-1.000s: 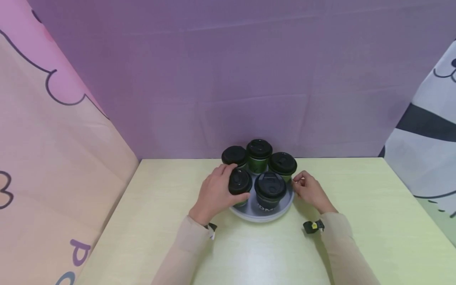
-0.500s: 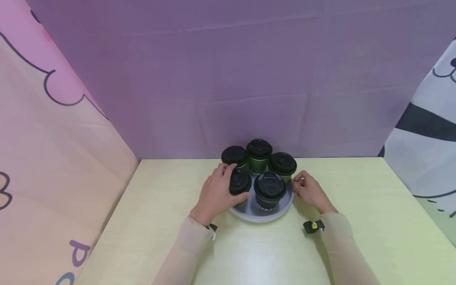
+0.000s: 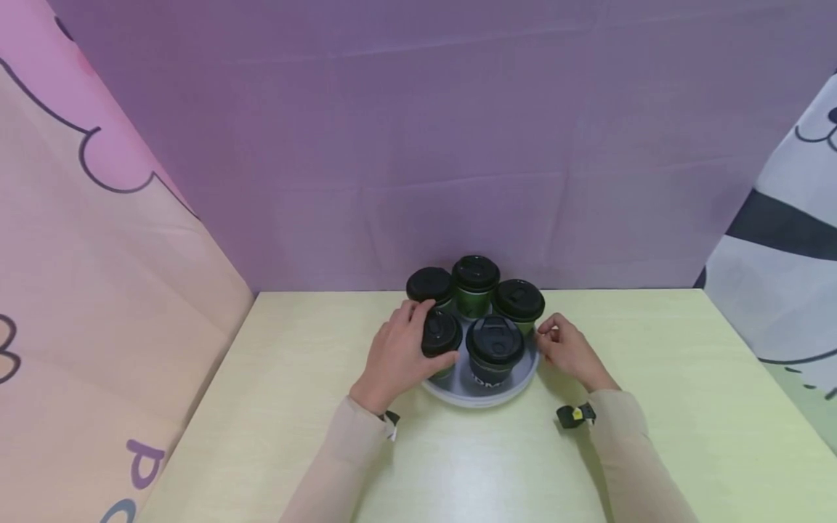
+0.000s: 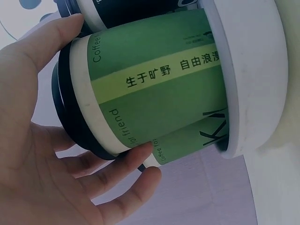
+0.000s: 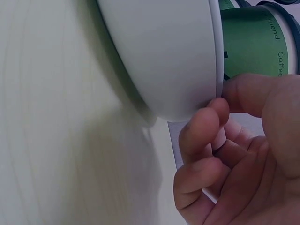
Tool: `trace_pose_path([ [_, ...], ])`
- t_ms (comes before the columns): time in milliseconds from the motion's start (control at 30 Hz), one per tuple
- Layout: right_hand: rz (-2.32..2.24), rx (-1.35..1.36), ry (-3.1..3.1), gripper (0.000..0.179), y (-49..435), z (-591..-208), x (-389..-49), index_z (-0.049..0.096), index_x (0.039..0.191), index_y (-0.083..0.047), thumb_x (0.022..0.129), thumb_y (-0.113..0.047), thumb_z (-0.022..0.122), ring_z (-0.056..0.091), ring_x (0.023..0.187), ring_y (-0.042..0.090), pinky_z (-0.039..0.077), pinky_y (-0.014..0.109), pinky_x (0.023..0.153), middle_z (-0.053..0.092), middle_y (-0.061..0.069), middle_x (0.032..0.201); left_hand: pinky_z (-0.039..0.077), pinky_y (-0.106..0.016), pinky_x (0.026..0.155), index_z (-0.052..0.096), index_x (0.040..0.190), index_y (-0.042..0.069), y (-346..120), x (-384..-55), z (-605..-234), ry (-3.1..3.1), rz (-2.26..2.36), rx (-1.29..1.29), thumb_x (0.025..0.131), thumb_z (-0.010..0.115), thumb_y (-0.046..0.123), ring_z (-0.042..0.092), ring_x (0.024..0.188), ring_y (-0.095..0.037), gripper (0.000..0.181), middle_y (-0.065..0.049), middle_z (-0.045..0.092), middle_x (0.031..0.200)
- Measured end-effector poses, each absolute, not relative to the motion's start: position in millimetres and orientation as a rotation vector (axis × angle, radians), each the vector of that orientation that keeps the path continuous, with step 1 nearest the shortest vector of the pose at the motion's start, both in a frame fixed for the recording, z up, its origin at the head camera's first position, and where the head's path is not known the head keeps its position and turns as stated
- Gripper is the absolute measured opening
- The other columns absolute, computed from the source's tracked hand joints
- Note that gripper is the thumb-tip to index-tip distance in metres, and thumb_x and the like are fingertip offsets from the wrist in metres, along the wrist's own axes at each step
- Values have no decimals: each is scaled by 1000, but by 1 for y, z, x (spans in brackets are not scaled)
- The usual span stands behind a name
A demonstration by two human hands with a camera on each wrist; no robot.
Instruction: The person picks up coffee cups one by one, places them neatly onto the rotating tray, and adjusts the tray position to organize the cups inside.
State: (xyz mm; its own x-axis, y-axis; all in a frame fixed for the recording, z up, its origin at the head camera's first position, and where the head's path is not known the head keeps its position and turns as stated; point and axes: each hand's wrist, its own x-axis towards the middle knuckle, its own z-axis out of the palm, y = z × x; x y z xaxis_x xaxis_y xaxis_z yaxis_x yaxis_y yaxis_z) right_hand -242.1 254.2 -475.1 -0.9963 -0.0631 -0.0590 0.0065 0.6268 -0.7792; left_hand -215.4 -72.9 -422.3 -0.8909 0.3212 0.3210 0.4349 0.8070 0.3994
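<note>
A round white tray holds several lidded paper coffee cups. My left hand grips the front-left coffee cup near its black lid. The left wrist view shows this cup's green wall, its base inside the tray, with the thumb on one side and fingers on the other. My right hand pinches the tray's right rim between thumb and curled index finger, plainly seen in the right wrist view. A darker cup stands at the front right of the tray.
Behind these stand a back-left cup, a back-middle cup and a right-hand cup. The pale wooden table ends at a purple cloth backdrop. Printed cloths hang at both sides.
</note>
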Motion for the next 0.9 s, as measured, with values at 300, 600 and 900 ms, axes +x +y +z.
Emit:
trace_pose_path([
  [300, -1315, -51, 2757, 17, 256, -479, -244, 49, 113, 0, 102, -13, 52, 54, 63, 15, 45, 28, 57, 57, 3, 72, 55, -47, 97, 45, 152, 15, -73, -216, -421, -2759, -667, -578, 79, 78, 66, 62, 116, -29, 95, -14, 55, 139],
  [600, -1304, -56, 2759, 16, 259, -480, -244, 50, 113, -1, 103, -13, 53, 57, 65, 16, 46, 28, 60, 59, 4, 74, 53, -49, 99, 49, 149, 17, -76, -218, -420, -2735, -749, -564, 83, 73, 67, 60, 119, -28, 86, -12, 56, 138],
  [900, -1206, -122, 2882, 20, 269, -473, -245, 60, 111, -3, 104, -20, 53, 57, 65, 16, 46, 29, 56, 65, 8, 79, 52, -47, 98, 62, 135, 13, -84, -225, -416, -2587, -821, -510, 97, 64, 52, 60, 121, -30, 54, -11, 65, 129],
])
